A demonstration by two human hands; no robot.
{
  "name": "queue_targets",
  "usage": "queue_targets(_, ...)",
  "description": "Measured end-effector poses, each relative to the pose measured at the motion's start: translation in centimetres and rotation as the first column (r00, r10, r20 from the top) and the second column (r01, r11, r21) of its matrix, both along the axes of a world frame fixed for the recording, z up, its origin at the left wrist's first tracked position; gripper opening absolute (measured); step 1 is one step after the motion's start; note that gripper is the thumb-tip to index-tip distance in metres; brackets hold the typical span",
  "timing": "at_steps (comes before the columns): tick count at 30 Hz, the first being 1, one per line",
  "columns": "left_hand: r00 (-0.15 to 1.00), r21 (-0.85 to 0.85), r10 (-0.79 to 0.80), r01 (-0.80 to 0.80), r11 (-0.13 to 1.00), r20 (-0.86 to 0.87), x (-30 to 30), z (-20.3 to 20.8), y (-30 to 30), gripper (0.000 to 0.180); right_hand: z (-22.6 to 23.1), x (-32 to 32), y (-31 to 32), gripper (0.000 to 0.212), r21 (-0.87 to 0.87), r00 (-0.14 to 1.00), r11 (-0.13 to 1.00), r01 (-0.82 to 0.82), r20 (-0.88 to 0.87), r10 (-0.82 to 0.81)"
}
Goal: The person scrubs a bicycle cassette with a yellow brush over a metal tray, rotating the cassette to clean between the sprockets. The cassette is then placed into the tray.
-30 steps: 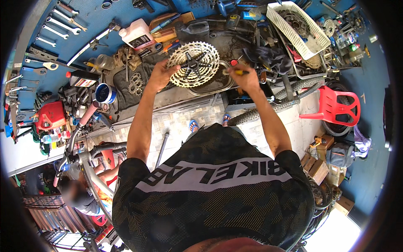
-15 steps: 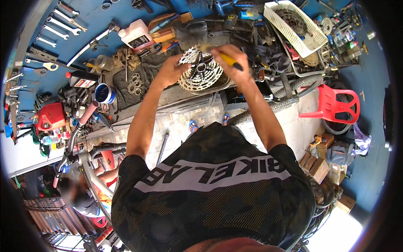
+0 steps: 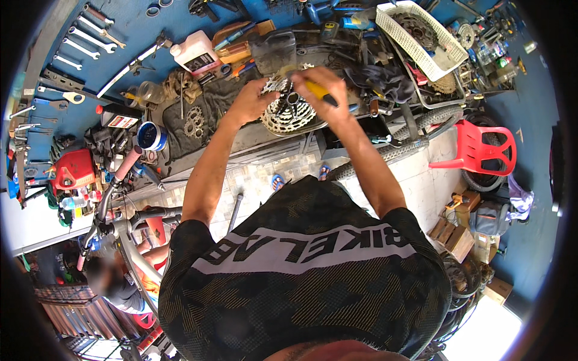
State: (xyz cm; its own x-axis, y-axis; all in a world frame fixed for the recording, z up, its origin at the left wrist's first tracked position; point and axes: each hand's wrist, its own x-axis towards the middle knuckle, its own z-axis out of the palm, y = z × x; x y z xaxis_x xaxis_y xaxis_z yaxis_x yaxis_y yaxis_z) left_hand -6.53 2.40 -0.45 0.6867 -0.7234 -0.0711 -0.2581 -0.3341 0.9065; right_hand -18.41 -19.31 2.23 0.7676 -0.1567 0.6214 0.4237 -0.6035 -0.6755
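A silver bicycle cassette [image 3: 288, 121] with a dark spider stands on edge, somewhat tilted, over a shallow tray at the front of the workbench. My left hand [image 3: 248, 104] is closed on its left rim, thumb pointing across the sprockets. In my right hand [image 3: 328, 89] is a brush [image 3: 320, 94] with a yellow and black handle; its head lies against the upper part of the cassette, partly hidden by my fingers. A few loose sprockets [image 3: 194, 122] rest on a dark cloth left of my left hand.
On the bench stand a pinkish-white jug [image 3: 195, 54], a blue-and-white tub [image 3: 150, 136] and a white basket [image 3: 385, 24]. Wrenches [image 3: 81, 48] hang on the left wall. A bicycle handlebar [image 3: 127, 163] juts in at left; a red chair [image 3: 475, 147] stands at right. A person sits at lower left.
My right hand and the brush have shifted left across the cassette. My left hand has turned slightly, and the cassette's face has tilted with it.
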Motion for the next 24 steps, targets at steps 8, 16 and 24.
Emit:
queue_targets(8, 0.984, 0.141, 0.045, -0.070, 0.988, 0.173, -0.8, 2.6, 1.6, 0.047, -1.7, -0.6, -4.9, 0.025, 0.119, 0.917, 0.950, 0.288, -0.321, -0.237)
queue_targets(16, 0.842, 0.133, -0.035, -0.044, 0.990, 0.539, -5.4, 3.4, 2.3, 0.041, -10.1, -3.2, -7.2, 0.039, -0.234, 0.812, 0.967, 0.100, -0.543, -0.215)
queue_targets(24, 0.705, 0.375, -0.213, -0.081, 0.924, 0.677, -8.2, 1.6, 1.3, 0.066, -1.9, -3.9, -6.8, 0.036, 0.102, 0.776, 0.981, 0.164, -0.627, -0.064)
